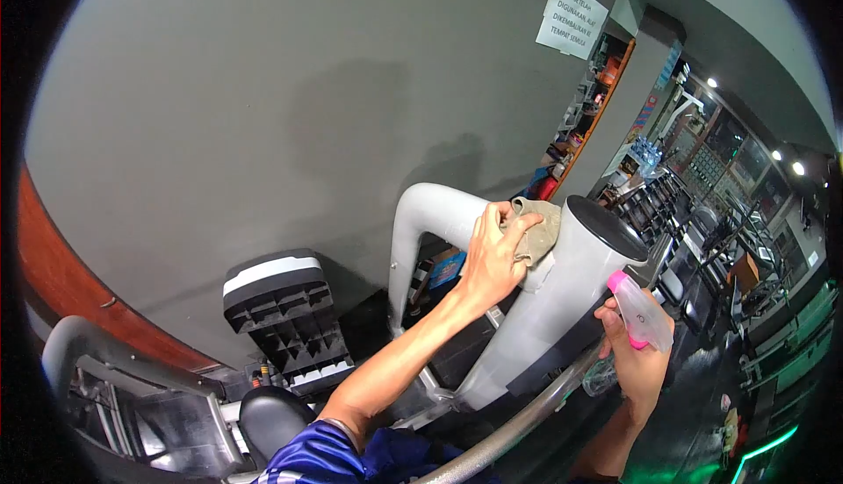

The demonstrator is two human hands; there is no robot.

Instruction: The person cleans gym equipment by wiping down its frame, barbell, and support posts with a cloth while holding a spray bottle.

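Observation:
My left hand (493, 260) is closed on a beige cloth (537, 231), pressing it against the grey tubular frame of a gym machine (527, 335), close to the round black end cap (606, 228). To the right, my right hand (637, 361) grips a spray bottle (643, 313) with a pink nozzle and a translucent head. The bottle is tilted, and its clear lower part shows below the fingers. A textured metal bar (509, 427) runs between my two forearms.
A stacked black and white step platform (285, 300) leans by the grey wall at left. Shelves with assorted items (588, 120) and a paper notice (572, 17) are at upper right. Racks of dumbbells (659, 199) and other gym machines stand beyond.

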